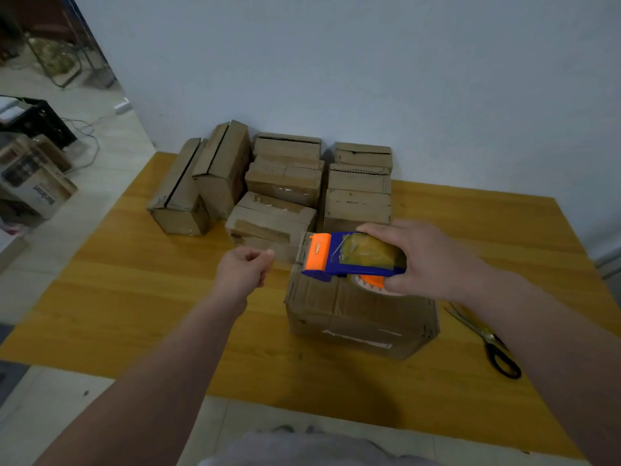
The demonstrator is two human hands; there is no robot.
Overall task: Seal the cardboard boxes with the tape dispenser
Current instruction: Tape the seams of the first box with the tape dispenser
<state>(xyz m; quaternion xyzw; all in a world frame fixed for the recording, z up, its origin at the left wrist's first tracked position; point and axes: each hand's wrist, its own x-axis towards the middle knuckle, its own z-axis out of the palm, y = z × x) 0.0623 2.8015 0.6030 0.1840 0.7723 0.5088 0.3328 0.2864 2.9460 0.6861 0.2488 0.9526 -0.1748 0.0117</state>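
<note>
Nine cardboard boxes point(359, 317), one tape dispenser point(353, 255), one pair of scissors point(487, 338) — all on one table point(134, 297).

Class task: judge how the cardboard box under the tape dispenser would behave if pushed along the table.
The box under the tape dispenser would probably slide rather than tip: it sits flat and squat on the smooth table. Its creased, dented edges suggest soft walls that may give under a grip. Its weight cannot be told.

Blue/orange tape dispenser point(349, 260), brown boxes point(285, 183), yellow-orange table point(134, 297).
Dispenser: blue body, orange front & hub, yellowish tape roll point(366, 250). Table: wood grain. Scissors point(497, 351) nr right edge: black handles.
</note>
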